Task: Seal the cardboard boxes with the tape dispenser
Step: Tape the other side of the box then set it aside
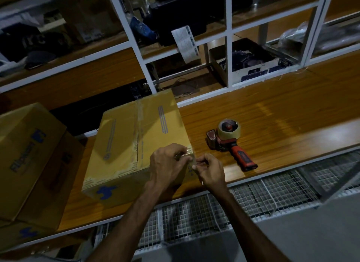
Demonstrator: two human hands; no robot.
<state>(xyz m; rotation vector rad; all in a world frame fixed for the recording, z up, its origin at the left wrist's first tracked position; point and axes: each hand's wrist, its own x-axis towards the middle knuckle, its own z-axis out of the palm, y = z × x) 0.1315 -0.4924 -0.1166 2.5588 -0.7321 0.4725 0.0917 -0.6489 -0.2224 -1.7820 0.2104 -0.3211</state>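
A closed cardboard box (134, 144) with blue print lies on the wooden shelf (272, 113). Clear tape runs along its centre seam. Both my hands meet at its near right corner. My left hand (167, 164) has curled fingers on a strip of clear tape (190, 154) at that corner. My right hand (209, 169) pinches the same strip from the right. The tape dispenser (230, 139), with a red and black handle and a tan tape roll, lies on the shelf to the right of the box, untouched.
Two more cardboard boxes (29, 160) sit stacked at the left end of the shelf. White metal frame bars (228, 41) stand behind the box, with cluttered shelves beyond. A wire mesh panel (253, 193) runs below the shelf's front edge.
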